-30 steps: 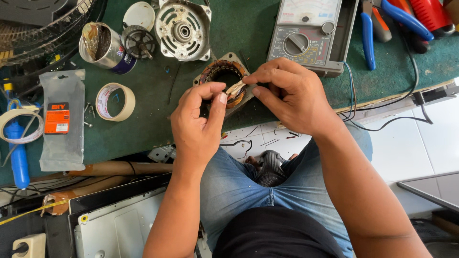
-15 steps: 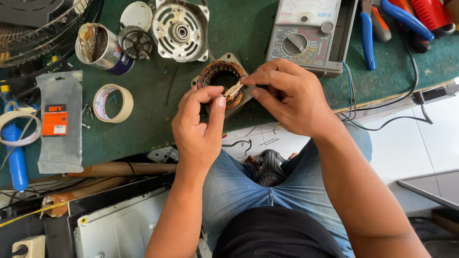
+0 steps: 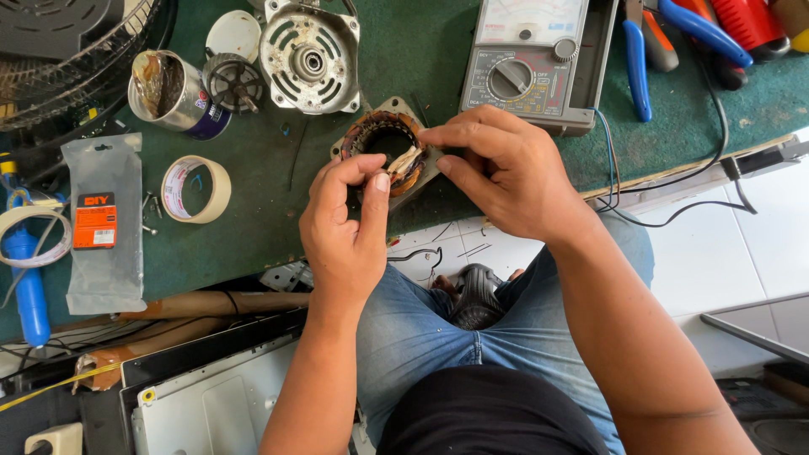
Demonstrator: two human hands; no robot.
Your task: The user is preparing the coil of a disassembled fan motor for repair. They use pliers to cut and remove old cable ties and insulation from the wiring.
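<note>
A small motor stator with copper windings in a square metal frame rests on the green mat near its front edge. My left hand pinches a pale strip of tape or insulation at the winding's near right side. My right hand grips the stator's right edge, thumb and fingers meeting the same strip. Both hands touch the stator.
A motor end housing, a tin can and a small rotor part lie behind. A tape roll and plastic bag sit left, an analog multimeter and blue-handled pliers right. Fan guard at far left.
Both hands stay at the stator; the fingers have shifted slightly along the pale strip. The view has barely moved.
</note>
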